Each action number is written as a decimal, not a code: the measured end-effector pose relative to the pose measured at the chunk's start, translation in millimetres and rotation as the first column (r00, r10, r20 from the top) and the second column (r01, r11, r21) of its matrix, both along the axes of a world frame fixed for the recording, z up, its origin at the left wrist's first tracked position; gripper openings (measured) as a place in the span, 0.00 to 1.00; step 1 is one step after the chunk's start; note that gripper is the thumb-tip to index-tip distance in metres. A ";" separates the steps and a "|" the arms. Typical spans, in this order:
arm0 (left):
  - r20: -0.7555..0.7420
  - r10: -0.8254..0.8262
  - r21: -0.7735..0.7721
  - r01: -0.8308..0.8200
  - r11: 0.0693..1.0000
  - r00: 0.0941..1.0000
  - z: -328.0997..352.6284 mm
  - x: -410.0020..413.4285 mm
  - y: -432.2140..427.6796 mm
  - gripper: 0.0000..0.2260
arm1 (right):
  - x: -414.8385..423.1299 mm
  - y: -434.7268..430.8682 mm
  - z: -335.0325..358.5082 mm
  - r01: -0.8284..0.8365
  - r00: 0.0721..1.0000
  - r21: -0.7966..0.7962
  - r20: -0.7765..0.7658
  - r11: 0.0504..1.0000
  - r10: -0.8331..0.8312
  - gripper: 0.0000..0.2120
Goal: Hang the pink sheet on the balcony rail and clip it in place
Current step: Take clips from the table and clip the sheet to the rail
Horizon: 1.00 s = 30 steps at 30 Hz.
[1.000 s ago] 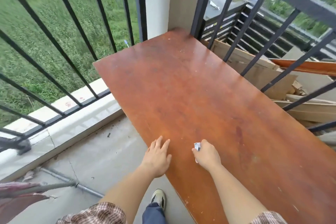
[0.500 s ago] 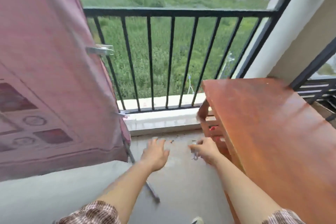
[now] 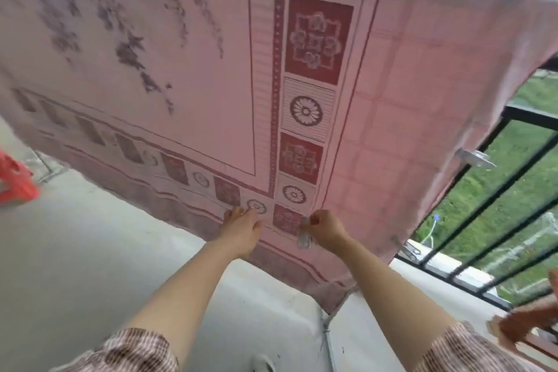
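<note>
Nothing here can be read: the pink sheet (image 3: 211,69) bears only woven flowers, rosettes and squares (no letters or numbers), and the clip (image 3: 304,240) is too blurred to tell.

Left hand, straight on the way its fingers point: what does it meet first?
The pink sheet. The left hand points straight fingers at its patterned lower border, with nothing between. It may already touch the cloth; depth is unclear. The right hand holds a clip beside that line.

Your pink sheet (image 3: 187,75) runs past the frame's left edge; your right hand (image 3: 327,228) half-hides a blurred clip (image 3: 303,240), lower centre.
</note>
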State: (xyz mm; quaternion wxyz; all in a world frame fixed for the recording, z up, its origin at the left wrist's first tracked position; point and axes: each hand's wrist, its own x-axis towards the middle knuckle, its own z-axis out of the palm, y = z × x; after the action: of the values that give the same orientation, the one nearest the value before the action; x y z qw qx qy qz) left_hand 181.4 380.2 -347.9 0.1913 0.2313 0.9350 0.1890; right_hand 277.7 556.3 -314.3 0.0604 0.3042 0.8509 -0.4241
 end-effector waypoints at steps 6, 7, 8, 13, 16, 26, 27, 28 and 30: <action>-0.048 0.174 0.076 -0.170 0.982 0.983 28.5 -104.0 -108.3 0.14 | -158.4 -83.2 10.9 -0.167 0.976 0.001 -0.142 0.986 0.166 0.12; -0.059 0.205 0.088 -0.200 0.976 0.977 34.8 -122.4 -125.1 0.14 | -185.9 -98.0 11.6 -0.193 0.968 -0.011 -0.165 0.981 0.189 0.09; -0.066 0.238 0.099 -0.231 0.968 0.969 38.2 -143.1 -141.6 0.13 | -213.3 -112.4 11.9 -0.215 0.959 -0.023 -0.194 0.976 0.207 0.09; -0.046 0.408 0.137 -0.399 0.907 0.912 43.5 -254.1 -223.1 0.15 | -349.7 -182.1 17.1 -0.333 0.908 0.023 -0.262 0.943 0.327 0.08; -0.055 0.514 0.153 -0.502 0.851 0.856 60.3 -305.5 -269.1 0.16 | -419.9 -227.7 31.9 -0.389 0.890 0.016 -0.254 0.921 0.380 0.13; 0.065 0.724 0.290 -0.707 0.645 0.687 84.1 -471.1 -426.9 0.17 | -613.3 -408.6 76.2 -0.557 0.808 -0.215 -0.365 0.802 0.463 0.13; 0.091 0.727 0.322 -0.711 0.625 0.680 86.6 -487.7 -443.2 0.16 | -631.7 -428.6 77.6 -0.567 0.802 -0.244 -0.378 0.786 0.462 0.13; 0.123 0.729 0.362 -0.714 0.599 0.674 87.3 -506.3 -461.1 0.15 | -649.6 -449.3 79.2 -0.578 0.797 -0.270 -0.389 0.770 0.462 0.12; 0.213 0.727 0.437 -0.729 0.527 0.653 86.2 -546.3 -500.7 0.14 | -687.5 -491.5 80.8 -0.601 0.782 -0.310 -0.419 0.737 0.461 0.12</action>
State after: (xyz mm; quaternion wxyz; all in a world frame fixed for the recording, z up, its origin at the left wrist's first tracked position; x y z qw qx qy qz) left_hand -364.9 -120.6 -261.7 0.0322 -0.1400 0.8655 0.4799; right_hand -409.7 64.8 -233.5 0.1095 -0.0474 0.7860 -0.6066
